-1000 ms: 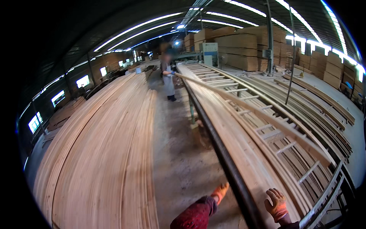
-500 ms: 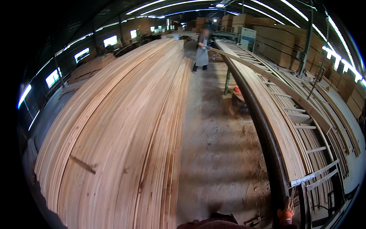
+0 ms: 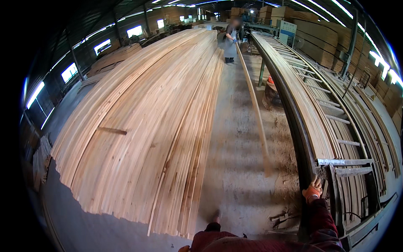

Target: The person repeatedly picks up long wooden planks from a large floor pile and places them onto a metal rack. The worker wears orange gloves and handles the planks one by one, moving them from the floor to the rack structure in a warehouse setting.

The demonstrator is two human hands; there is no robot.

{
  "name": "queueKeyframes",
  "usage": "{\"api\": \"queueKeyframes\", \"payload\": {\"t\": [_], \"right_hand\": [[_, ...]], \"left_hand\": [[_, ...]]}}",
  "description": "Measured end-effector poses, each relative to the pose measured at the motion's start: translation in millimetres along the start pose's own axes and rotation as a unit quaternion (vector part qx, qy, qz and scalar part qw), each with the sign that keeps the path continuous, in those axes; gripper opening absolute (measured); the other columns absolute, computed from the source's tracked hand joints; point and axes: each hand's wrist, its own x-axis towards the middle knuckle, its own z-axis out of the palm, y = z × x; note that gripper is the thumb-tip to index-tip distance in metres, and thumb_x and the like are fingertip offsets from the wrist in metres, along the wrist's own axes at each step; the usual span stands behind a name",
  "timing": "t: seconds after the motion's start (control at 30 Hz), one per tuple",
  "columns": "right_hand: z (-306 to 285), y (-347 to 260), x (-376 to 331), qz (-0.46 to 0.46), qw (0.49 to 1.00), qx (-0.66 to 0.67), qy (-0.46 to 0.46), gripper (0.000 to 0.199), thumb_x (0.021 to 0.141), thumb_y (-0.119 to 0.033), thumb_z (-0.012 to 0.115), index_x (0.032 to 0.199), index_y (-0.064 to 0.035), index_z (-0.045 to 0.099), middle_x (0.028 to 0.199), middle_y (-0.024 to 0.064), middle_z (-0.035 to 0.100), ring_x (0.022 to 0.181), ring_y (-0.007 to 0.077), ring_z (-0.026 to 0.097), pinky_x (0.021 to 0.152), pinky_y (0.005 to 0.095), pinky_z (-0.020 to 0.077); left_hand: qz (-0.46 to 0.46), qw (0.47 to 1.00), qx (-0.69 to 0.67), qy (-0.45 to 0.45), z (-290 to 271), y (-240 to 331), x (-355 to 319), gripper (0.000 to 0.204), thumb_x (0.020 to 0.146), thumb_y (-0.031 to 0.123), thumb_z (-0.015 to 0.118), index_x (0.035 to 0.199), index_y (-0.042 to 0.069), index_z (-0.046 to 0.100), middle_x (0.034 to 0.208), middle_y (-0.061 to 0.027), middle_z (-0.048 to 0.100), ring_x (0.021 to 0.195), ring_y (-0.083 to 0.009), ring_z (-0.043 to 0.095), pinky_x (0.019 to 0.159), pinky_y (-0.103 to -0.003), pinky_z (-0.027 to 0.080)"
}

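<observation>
My right hand (image 3: 312,190), in an orange work glove, rests on the near end of a dark metal rail (image 3: 303,159) with its fingers stretched out and nothing held. Beside it, long pale boards (image 3: 308,122) lie along the roller rack, behind a metal crossbar (image 3: 345,161). What looks like a sliver of my left hand (image 3: 184,248) shows at the lower edge, its fingers hidden. Farther up the aisle, an aproned person (image 3: 230,42) holds the far end of a long board (image 3: 251,88). Its near end, smeared by motion, slants over the floor.
On the left spreads a wide stack of long boards (image 3: 147,126), with a short dark stick (image 3: 112,130) across it. Wood scraps (image 3: 284,218) litter the floor near the rail. A drum-like object (image 3: 273,94) stands under the rack. Tall lumber stacks (image 3: 315,40) rise behind.
The co-worker's board has swung left, from across the roller rack to over the aisle. My right hand stays on the rail, more of its sleeve showing. The view has tilted down.
</observation>
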Motion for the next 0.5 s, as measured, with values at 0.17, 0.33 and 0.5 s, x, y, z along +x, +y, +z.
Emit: {"api": "queueKeyframes", "payload": {"t": [0.17, 0.33, 0.5], "right_hand": [[2.0, 32.1, -25.2, -0.029, 0.997, -0.036, -0.063, 0.123, 0.074, -0.039, 0.081, 0.164, -0.0115, 0.002, 0.170, 0.0150, 0.012, 0.153, 0.0327, 0.026, 0.117, 0.0487, 0.0346], [3.7, 57.0, -64.1, -0.020, 0.993, -0.089, -0.074, 0.121, 0.077, -0.043, 0.078, 0.164, -0.0062, 0.002, 0.171, 0.0164, 0.007, 0.156, 0.0315, 0.018, 0.120, 0.0466, 0.0288], [13.1, 73.4, -161.0, -0.168, 0.983, -0.058, 0.047, 0.093, 0.082, -0.042, 0.071, 0.155, 0.0003, 0.034, 0.164, 0.0215, 0.027, 0.152, 0.0369, 0.024, 0.121, 0.0494, 0.0266]], "left_hand": [[-0.057, 0.995, 0.020, 0.078, -15.6, -52.4, -113.3, 0.059, 0.101, 0.050, 0.053, 0.139, 0.005, 0.054, 0.125, -0.0176, 0.065, 0.107, -0.0339, 0.065, 0.090, -0.047, 0.056], [-0.086, 0.973, 0.131, 0.170, -97.3, -109.3, -206.0, 0.057, 0.100, 0.048, 0.058, 0.135, 0.003, 0.057, 0.118, -0.0173, 0.068, 0.103, -0.0338, 0.066, 0.087, -0.046, 0.057], [-0.184, 0.952, -0.059, 0.238, -149.5, -174.1, -264.5, 0.058, 0.100, 0.045, 0.062, 0.140, 0.005, 0.051, 0.118, -0.0139, 0.065, 0.099, -0.0315, 0.065, 0.078, -0.046, 0.059]]}}
